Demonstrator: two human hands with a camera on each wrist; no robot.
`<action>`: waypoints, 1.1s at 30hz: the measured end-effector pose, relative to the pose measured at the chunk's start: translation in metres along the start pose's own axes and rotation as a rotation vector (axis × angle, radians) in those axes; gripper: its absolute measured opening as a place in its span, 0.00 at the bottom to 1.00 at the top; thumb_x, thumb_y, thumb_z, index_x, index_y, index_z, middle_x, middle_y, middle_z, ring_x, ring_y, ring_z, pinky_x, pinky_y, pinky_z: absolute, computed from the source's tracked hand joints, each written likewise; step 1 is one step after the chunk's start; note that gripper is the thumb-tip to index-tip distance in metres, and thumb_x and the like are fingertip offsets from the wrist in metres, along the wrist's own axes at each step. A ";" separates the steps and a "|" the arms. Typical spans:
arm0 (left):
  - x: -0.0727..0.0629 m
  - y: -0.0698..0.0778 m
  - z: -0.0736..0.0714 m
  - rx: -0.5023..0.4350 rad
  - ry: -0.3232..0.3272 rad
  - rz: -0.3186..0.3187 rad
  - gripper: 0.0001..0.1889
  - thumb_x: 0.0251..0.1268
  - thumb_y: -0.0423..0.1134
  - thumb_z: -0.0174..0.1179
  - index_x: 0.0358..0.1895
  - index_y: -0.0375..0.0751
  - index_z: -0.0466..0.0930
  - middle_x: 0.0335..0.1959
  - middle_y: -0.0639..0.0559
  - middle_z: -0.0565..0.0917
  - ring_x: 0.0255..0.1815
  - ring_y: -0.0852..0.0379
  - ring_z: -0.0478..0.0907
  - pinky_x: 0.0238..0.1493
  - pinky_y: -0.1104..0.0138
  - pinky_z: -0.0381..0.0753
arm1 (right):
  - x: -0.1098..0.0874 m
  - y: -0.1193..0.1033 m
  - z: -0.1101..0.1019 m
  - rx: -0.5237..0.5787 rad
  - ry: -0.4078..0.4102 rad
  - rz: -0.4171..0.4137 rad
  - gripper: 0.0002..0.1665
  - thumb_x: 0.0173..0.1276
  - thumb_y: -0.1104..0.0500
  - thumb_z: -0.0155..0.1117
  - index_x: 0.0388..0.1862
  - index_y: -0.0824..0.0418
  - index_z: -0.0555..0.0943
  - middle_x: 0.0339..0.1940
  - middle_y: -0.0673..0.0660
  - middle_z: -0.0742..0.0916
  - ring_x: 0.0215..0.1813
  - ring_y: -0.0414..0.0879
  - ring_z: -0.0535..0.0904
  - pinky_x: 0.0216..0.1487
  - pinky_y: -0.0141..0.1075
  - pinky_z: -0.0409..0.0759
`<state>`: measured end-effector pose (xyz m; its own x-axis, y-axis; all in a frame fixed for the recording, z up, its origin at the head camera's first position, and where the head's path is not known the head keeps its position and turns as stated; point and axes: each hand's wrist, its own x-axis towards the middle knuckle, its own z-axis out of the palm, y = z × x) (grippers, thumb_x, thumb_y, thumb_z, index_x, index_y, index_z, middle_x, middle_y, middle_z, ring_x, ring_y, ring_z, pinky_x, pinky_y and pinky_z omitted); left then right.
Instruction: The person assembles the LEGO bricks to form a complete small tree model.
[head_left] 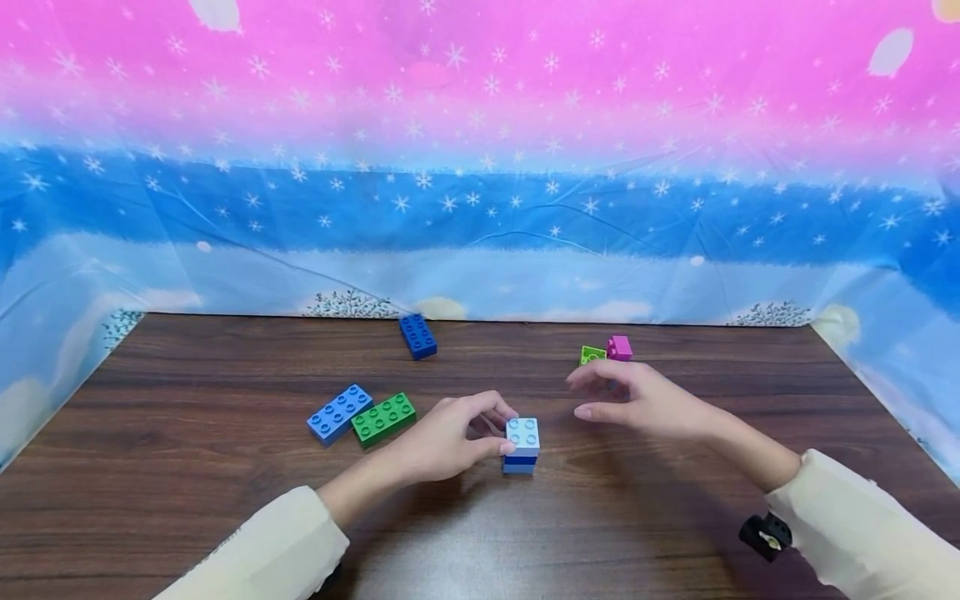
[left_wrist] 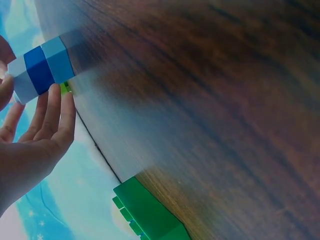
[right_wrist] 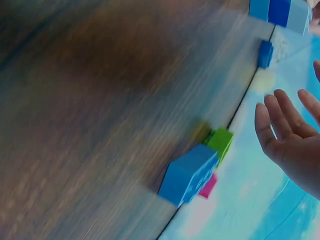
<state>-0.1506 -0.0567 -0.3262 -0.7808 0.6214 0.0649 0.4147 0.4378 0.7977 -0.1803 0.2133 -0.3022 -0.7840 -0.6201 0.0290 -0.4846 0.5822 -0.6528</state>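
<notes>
A small stack of three square bricks (head_left: 522, 435), pale blue on top, dark blue in the middle and mid blue at the bottom, stands upright on the table. My left hand (head_left: 457, 437) holds it from the left, thumb on the near side of the pale top brick and fingers behind. To the right of the stack, my right hand (head_left: 645, 402) hovers with fingers spread loosely and nothing between them. Beyond and partly behind that hand lie a lime green brick (head_left: 592, 354), a pink brick (head_left: 619, 347) and a blue brick (right_wrist: 187, 172), mostly hidden in the head view.
On the left lie a light blue brick (head_left: 340, 413) and a green brick (head_left: 384, 419), side by side. A dark blue brick (head_left: 417, 336) is at the back of the wooden table (head_left: 225, 500). A snowflake-patterned cloth (head_left: 480, 208) hangs along the back and sides.
</notes>
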 end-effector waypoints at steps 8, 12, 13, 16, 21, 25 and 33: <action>0.000 0.000 0.000 0.005 -0.001 -0.007 0.11 0.61 0.35 0.59 0.46 0.42 0.74 0.39 0.52 0.80 0.40 0.58 0.77 0.42 0.67 0.75 | -0.004 0.022 -0.017 -0.040 0.096 0.073 0.20 0.61 0.54 0.64 0.51 0.61 0.76 0.44 0.57 0.80 0.42 0.46 0.74 0.39 0.41 0.74; 0.000 0.001 0.000 0.006 -0.002 -0.010 0.11 0.61 0.36 0.59 0.46 0.42 0.74 0.39 0.52 0.80 0.40 0.58 0.77 0.42 0.67 0.75 | -0.008 0.036 -0.023 -0.074 0.136 0.105 0.21 0.61 0.54 0.64 0.51 0.62 0.75 0.45 0.57 0.80 0.43 0.48 0.74 0.39 0.41 0.73; 0.000 0.001 0.000 0.006 -0.002 -0.010 0.11 0.61 0.36 0.59 0.46 0.42 0.74 0.39 0.52 0.80 0.40 0.58 0.77 0.42 0.67 0.75 | -0.009 0.039 -0.025 -0.085 0.145 0.109 0.22 0.61 0.54 0.64 0.51 0.62 0.75 0.45 0.58 0.80 0.43 0.48 0.74 0.40 0.41 0.73; 0.000 0.001 0.000 0.012 0.002 -0.006 0.11 0.60 0.36 0.60 0.46 0.42 0.74 0.39 0.52 0.80 0.40 0.58 0.77 0.42 0.67 0.75 | -0.011 0.047 -0.028 -0.128 0.168 0.112 0.22 0.61 0.55 0.65 0.52 0.63 0.75 0.45 0.58 0.80 0.43 0.49 0.74 0.40 0.42 0.73; 0.000 0.000 0.001 0.026 0.011 0.001 0.11 0.59 0.36 0.60 0.45 0.42 0.75 0.38 0.52 0.80 0.39 0.59 0.77 0.41 0.68 0.75 | -0.015 0.059 -0.029 -0.185 0.178 0.117 0.23 0.59 0.57 0.66 0.52 0.65 0.75 0.46 0.60 0.80 0.43 0.50 0.73 0.40 0.43 0.72; 0.000 0.000 0.001 0.024 0.009 -0.005 0.11 0.60 0.36 0.60 0.45 0.42 0.75 0.38 0.53 0.80 0.39 0.59 0.77 0.42 0.67 0.75 | -0.019 0.067 -0.028 -0.163 0.151 0.140 0.26 0.59 0.55 0.66 0.54 0.66 0.73 0.48 0.61 0.79 0.44 0.50 0.73 0.43 0.45 0.72; -0.001 0.000 0.001 0.021 0.008 -0.010 0.11 0.60 0.36 0.60 0.45 0.42 0.74 0.38 0.52 0.80 0.40 0.58 0.77 0.43 0.65 0.75 | -0.022 0.077 -0.026 -0.179 0.107 0.188 0.32 0.59 0.52 0.66 0.58 0.67 0.71 0.48 0.61 0.79 0.41 0.48 0.72 0.40 0.42 0.70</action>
<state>-0.1498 -0.0565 -0.3269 -0.7886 0.6119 0.0617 0.4163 0.4572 0.7859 -0.2103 0.2856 -0.3335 -0.8985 -0.4390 0.0063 -0.3804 0.7711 -0.5105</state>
